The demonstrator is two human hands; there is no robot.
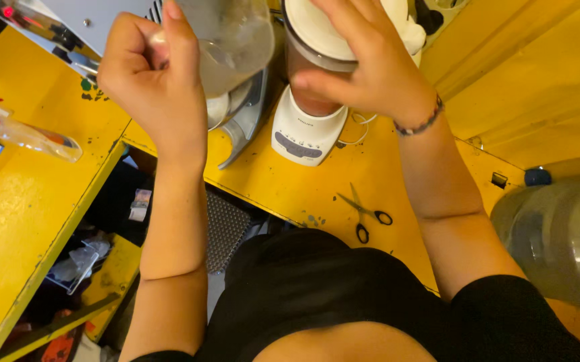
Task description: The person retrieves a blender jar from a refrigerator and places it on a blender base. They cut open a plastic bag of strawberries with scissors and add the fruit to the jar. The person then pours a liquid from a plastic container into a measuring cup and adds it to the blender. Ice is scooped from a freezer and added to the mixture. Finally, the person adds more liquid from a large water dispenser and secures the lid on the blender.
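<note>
Left hand grips clear plastic jug, tilted beside white blender on yellow bench. Right hand clasps blender's lidded jar. One pair of black-handled scissors lies just before blender.

Left hand: raised, fingers curled into a closed grip, forearm bare. Right hand: raised just right of the left hand, fingers spread downward, beaded bracelet at wrist.

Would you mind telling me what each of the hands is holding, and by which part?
The left hand grips a clear plastic jug by its handle. The right hand holds the blender jar at its lidded top.
</note>
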